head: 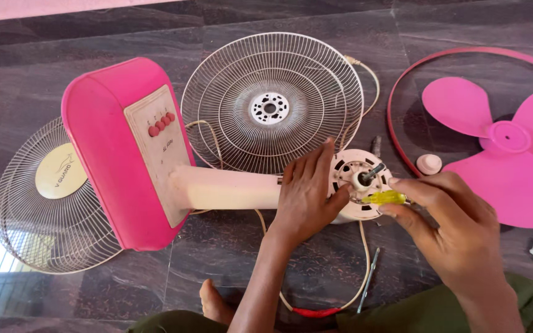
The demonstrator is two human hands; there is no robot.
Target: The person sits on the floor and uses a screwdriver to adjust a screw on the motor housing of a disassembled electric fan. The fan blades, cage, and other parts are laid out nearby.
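Right hand (pixel 445 216), lowest in frame, fingers curled tight round a yellow-handled screwdriver (pixel 387 198), tip at the white motor housing (pixel 359 182). Left hand (pixel 306 194) lies flat, palm down, fingers spread, pressing on the motor & cream neck (pixel 229 188), gripping nothing. Round cream label (pixel 61 171) sits mid front grille (pixel 44 203), far left. Pink base (pixel 115 154) carries a cream panel w/ red buttons (pixel 161 123).

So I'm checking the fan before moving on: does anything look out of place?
The fan lies stripped on the floor: pink blade, both grilles and ring scattered. Left hand steadies the motor; right hand holds a yellow screwdriver.
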